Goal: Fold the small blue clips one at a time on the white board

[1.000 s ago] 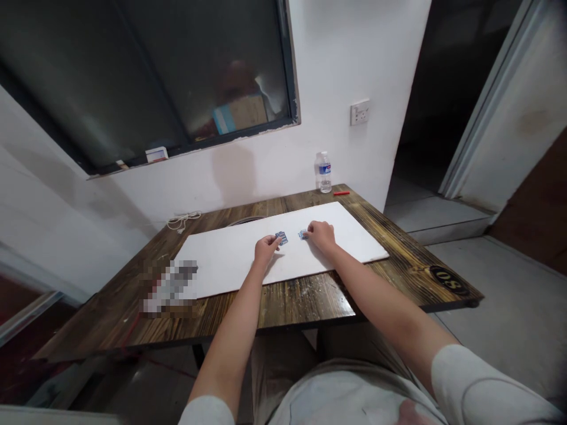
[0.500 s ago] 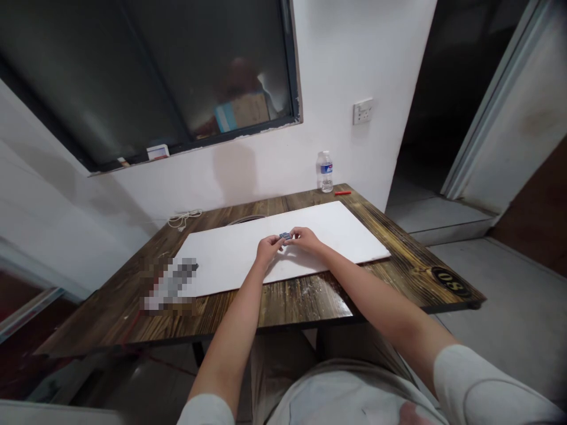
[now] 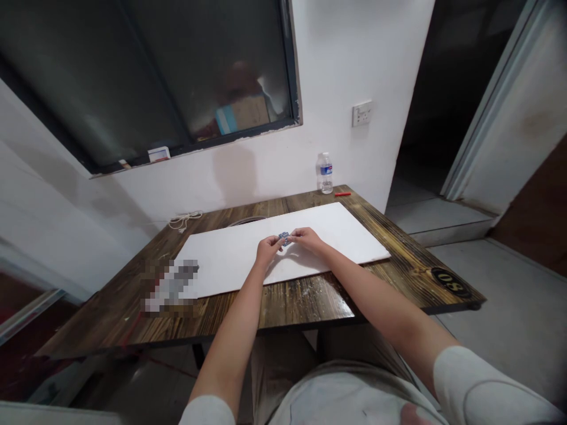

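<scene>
A small blue-grey object [image 3: 284, 238] is held between both hands above a white board [image 3: 225, 257]. My left hand [image 3: 269, 249] pinches its left side with the fingertips. On its right side, the fingers of my right hand [image 3: 305, 238] are closed on it. The object is too small to name; its surface looks patterned with light and dark patches. The board lies on a dark wooden table [image 3: 292, 301].
A water bottle [image 3: 326, 174] and a red pen-like item [image 3: 342, 194] stand and lie at the back right. A white cable [image 3: 185, 221] is coiled at the back left. A pixelated patch covers the board's left end. A wall with a socket [image 3: 362, 114] rises behind.
The small object has turned slightly between the fingers and shows a different side. Both hands have stayed nearly in place.
</scene>
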Demonstrator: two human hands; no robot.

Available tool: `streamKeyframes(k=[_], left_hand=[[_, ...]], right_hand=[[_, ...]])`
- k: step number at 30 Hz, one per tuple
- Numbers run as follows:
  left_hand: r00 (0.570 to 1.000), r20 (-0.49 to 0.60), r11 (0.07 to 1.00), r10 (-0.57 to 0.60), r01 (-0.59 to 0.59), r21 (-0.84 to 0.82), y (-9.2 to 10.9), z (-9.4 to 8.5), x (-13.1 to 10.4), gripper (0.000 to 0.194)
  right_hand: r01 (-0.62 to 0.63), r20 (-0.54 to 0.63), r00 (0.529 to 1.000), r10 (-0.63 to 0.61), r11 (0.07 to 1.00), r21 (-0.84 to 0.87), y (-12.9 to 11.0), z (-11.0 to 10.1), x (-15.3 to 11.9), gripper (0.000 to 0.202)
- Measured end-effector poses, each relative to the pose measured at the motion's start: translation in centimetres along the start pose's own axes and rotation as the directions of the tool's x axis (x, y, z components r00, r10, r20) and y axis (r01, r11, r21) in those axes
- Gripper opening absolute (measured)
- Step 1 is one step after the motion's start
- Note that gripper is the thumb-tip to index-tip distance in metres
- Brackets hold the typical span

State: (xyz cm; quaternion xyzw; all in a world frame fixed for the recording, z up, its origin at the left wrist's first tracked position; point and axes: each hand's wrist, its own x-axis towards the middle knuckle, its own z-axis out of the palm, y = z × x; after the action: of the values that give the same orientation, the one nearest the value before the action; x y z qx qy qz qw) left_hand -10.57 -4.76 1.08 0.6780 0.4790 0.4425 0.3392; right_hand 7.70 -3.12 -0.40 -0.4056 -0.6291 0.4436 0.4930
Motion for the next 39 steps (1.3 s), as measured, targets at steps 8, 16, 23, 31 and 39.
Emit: streamKeyframes(k=[8, 16, 23, 31, 39], left_hand=[[1.000, -0.012, 1.000, 0.022, -0.022, -0.001, 0.0, -0.1, 0.1, 0.040], [0.998, 0.013, 0.992, 0.055, -0.053, -0.111, 0.1, -0.1, 0.1, 0.040], [0.998, 0.043, 0.985, 0.055, -0.047, -0.166, 0.4, -0.2, 0.1, 0.041], [0.996, 0.066, 0.977, 0.063, -0.048, -0.207, 0.3, -0.2, 0.1, 0.038], [0.999, 0.024, 0.984, 0.027, -0.022, -0.178, -0.2, -0.1, 0.3, 0.037]], right_hand=[[0.020, 0.014, 1.000, -0.022, 0.993, 0.119, -0.2, 0.2, 0.1, 0.034], [-0.052, 0.090, 0.996, 0.027, 0.956, 0.289, -0.3, 0.2, -0.4, 0.040], [-0.120, 0.174, 0.983, 0.056, 0.915, 0.385, -1.1, 0.3, -0.9, 0.044], [-0.155, 0.220, 0.974, 0.057, 0.875, 0.459, -0.8, 0.2, -0.7, 0.043], [-0.125, 0.161, 0.986, 0.050, 0.855, 0.503, -0.3, 0.2, 0.0, 0.039]])
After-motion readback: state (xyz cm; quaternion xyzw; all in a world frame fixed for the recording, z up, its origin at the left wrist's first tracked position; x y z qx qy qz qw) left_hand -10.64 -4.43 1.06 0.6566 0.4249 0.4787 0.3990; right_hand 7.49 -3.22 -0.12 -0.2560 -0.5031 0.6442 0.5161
